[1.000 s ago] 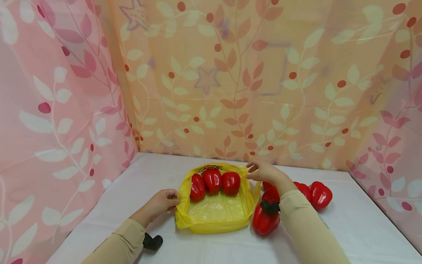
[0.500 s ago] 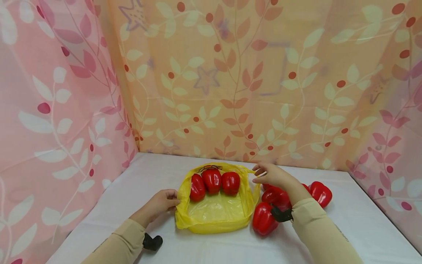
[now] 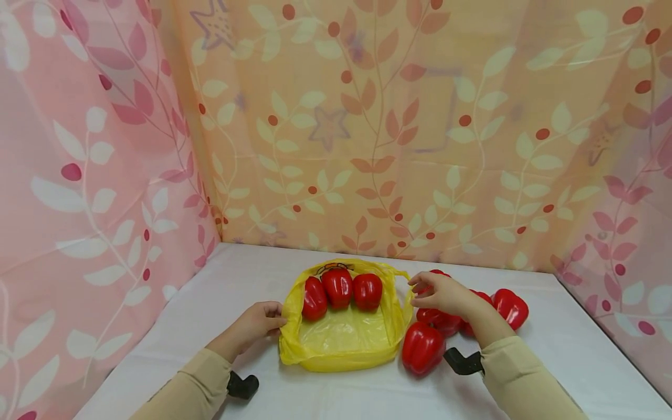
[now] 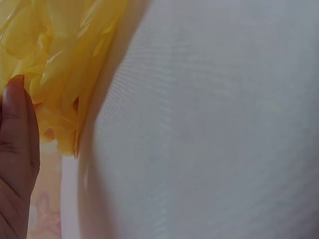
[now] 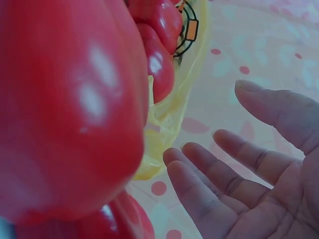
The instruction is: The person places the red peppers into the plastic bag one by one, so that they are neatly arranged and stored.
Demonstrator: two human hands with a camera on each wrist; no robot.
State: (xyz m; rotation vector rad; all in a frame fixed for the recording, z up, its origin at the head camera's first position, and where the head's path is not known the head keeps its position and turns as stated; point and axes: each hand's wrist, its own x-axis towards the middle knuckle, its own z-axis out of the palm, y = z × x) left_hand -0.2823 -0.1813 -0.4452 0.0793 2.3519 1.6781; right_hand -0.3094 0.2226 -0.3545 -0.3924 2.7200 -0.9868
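Fingers (image 4: 15, 124) of my left hand (image 3: 252, 326) look pinched on the left edge of the yellow plastic bag (image 3: 343, 338), which lies mouth open on the desk (image 3: 325, 396). Three red bell peppers (image 3: 337, 288) rest inside, toward its back. At the bag's right rim, a thin handle loop (image 3: 401, 273) reaches just beside my right hand (image 3: 441, 294), whose fingers are spread apart and hold nothing. Loose red bell peppers (image 3: 510, 309) cluster under and beyond that hand, so it is much the nearer one. From its fingers, the front pepper (image 3: 423, 348) lies toward me, just right of the bag, long axis running roughly front to back.
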